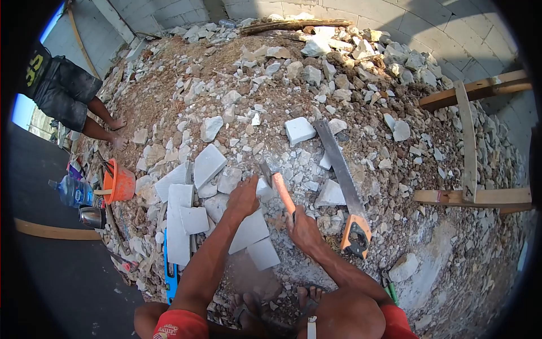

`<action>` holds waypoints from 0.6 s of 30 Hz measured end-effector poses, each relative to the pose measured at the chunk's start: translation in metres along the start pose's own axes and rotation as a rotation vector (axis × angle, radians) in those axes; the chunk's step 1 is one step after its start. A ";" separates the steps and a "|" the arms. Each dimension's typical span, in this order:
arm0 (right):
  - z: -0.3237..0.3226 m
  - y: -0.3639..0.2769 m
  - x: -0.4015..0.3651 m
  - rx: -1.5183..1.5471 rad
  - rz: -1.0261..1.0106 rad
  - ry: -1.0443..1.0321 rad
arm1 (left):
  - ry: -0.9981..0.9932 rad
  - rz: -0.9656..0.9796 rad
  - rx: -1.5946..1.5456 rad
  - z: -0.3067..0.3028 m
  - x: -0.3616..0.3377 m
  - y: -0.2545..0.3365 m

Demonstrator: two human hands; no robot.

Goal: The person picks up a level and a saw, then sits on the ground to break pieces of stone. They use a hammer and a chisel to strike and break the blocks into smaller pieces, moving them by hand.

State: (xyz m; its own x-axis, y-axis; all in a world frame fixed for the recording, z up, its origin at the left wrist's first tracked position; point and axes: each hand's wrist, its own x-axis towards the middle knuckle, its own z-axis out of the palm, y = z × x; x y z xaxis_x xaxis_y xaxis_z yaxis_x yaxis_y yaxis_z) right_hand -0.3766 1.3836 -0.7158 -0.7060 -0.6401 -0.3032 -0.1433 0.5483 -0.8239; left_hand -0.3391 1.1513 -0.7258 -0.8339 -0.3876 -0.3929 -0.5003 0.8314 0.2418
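Observation:
My right hand (305,230) is wrapped round the orange handle of a hammer (283,192), whose dark metal head points away from me. Close to that head, my left hand (244,198) has its fingers closed at a small white block piece (263,189); its grip is partly hidden. Below my left forearm lie cut white block slabs (249,230), and a smaller square slab (263,253) sits nearer me. To the right, a handsaw (342,169) with an orange and black handle rests on the rubble.
More block pieces (180,220) lie at left beside a blue spirit level (171,271). An orange bucket (119,182) and a water bottle (76,192) stand further left. Another person's bare legs (100,121) are at upper left. A timber frame (468,141) stands right; loose rubble covers the ground.

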 end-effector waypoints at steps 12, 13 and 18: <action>-0.005 -0.008 0.008 -0.039 0.001 0.006 | -0.004 -0.008 0.005 -0.011 -0.003 0.009; -0.008 -0.007 0.008 -0.035 0.003 -0.010 | 0.002 -0.012 0.008 -0.012 0.001 0.009; -0.003 -0.007 -0.004 -0.080 -0.063 0.036 | 0.039 0.031 -0.004 0.001 0.000 -0.001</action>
State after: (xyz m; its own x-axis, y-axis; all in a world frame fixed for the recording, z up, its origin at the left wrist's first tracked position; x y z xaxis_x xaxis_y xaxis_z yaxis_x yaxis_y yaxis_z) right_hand -0.3751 1.3837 -0.7075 -0.7179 -0.6557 -0.2340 -0.2417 0.5499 -0.7995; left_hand -0.3383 1.1511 -0.7269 -0.8573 -0.3771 -0.3504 -0.4753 0.8414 0.2571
